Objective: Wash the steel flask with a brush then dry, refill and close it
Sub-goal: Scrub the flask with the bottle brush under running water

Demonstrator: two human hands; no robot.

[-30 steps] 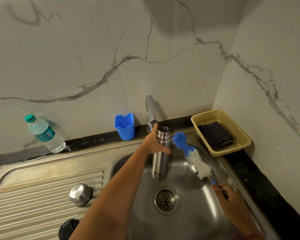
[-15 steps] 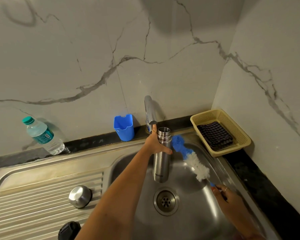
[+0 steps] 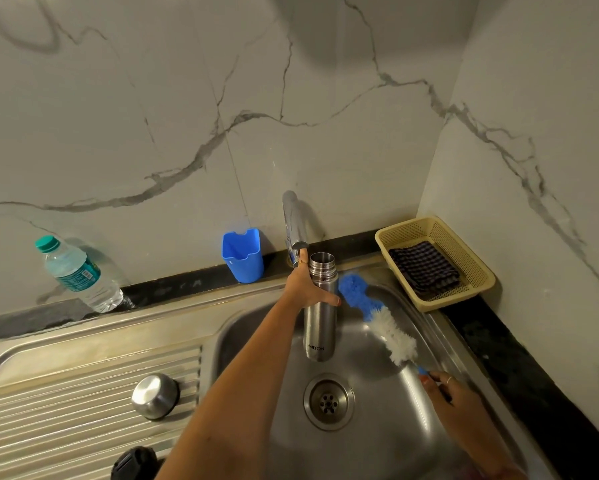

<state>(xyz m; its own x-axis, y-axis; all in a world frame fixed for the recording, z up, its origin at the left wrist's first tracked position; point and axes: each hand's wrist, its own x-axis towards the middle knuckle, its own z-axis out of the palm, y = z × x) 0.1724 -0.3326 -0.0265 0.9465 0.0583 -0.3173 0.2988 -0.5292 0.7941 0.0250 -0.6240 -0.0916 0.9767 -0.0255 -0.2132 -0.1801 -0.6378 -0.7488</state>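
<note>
Over sink (image 3: 377, 441), flask (image 3: 320, 317) upright, mouth up, left hand (image 3: 310, 289) gripping

There is one view only, worn on the person's head, looking steeply down and forward over the sink (image 3: 242, 327). It sits close above the basin, facing the marble wall (image 3: 152, 116) behind the sink, arms reaching in from below.

A home kitchen corner: a stainless-steel sink (image 3: 242, 327) with ribbed drainboard and chrome tap (image 3: 292, 226) set in a black stone surface (image 3: 519, 362) against white veined marble-look wall tiles (image 3: 187, 116).
</note>
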